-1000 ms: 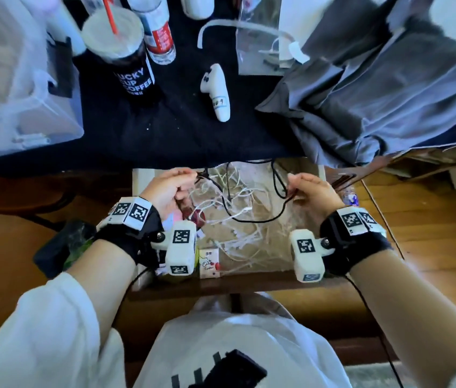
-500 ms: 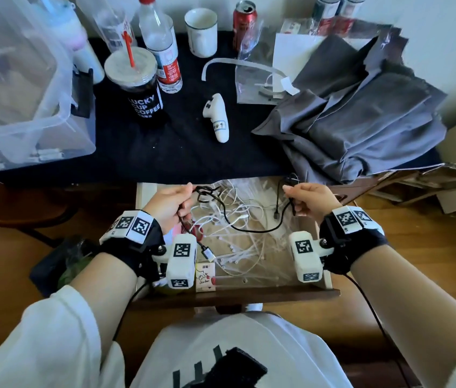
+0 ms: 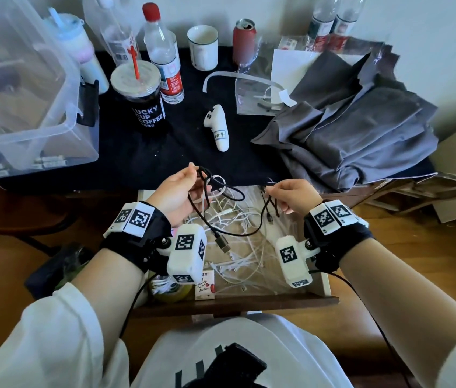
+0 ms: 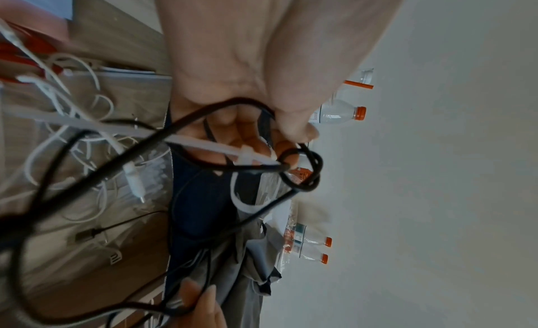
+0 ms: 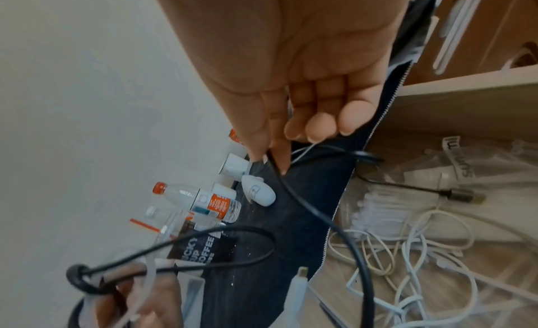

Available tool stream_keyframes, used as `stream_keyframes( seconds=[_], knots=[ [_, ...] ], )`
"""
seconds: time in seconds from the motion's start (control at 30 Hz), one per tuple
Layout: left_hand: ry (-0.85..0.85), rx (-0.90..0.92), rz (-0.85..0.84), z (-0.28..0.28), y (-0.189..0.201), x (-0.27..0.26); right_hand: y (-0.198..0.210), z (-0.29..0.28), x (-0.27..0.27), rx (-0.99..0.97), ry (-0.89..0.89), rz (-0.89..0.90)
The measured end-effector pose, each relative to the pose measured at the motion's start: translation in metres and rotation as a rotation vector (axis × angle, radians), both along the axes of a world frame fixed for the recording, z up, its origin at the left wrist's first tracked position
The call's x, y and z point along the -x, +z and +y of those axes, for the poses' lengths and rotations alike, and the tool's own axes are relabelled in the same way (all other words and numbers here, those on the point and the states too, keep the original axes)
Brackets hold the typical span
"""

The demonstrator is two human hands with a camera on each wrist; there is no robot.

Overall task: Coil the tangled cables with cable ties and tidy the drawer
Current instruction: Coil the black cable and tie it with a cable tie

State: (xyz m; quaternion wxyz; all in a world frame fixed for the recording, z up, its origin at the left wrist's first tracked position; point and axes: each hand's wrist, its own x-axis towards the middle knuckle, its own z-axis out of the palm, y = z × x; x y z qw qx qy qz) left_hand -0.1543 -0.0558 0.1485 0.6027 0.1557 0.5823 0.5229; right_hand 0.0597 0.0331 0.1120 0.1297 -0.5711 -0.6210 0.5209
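A black cable [image 3: 232, 234] hangs between my two hands above the open drawer [image 3: 235, 302]. My left hand [image 3: 185, 186] pinches its knotted end [image 4: 305, 171] together with a white cable tie [image 4: 247, 153]. My right hand [image 3: 285, 194] pinches the cable's other stretch [image 5: 308, 208] between thumb and forefinger [image 5: 270, 158]. A USB plug [image 3: 222, 245] dangles from the slack loop. Several tangled white cables [image 3: 238, 219] lie in the drawer on a clear plastic bag.
On the black tabletop behind stand a clear storage bin [image 3: 25, 93], a coffee cup [image 3: 140, 99], bottles [image 3: 162, 60], a mug [image 3: 203, 47], a can [image 3: 243, 40], a white controller [image 3: 218, 127] and grey cloth [image 3: 347, 135]. A tape roll [image 3: 168, 289] sits in the drawer's front left corner.
Both hands have risen out of the drawer toward the table edge, lifting the black cable. The left hand now holds the knotted end higher; more of the back of the table shows.
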Motion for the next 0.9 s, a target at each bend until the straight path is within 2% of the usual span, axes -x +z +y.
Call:
stream_keyframes(
  seconds=[0.13,0.2,0.3,0.43,0.73,0.9],
  knots=[
    [-0.010,-0.015,-0.033,-0.001,0.003,-0.001,0.013,-0.004,0.006,-0.196,0.017,-0.122],
    [-0.020,-0.026,-0.047,-0.001,0.005,-0.002,0.020,-0.006,0.015,-0.251,0.024,-0.030],
    [-0.060,-0.038,-0.035,0.000,0.007,-0.006,0.030,-0.012,0.030,-0.224,0.127,0.235],
    [-0.087,-0.055,-0.037,0.000,0.008,-0.013,0.033,-0.018,0.043,-0.187,0.291,0.249],
    [-0.192,-0.075,-0.042,-0.003,0.003,-0.011,0.032,-0.024,0.038,-0.025,0.181,0.374],
    [-0.202,-0.114,-0.062,-0.003,0.005,-0.014,0.033,-0.023,0.040,-0.031,0.116,0.355]
  ],
)
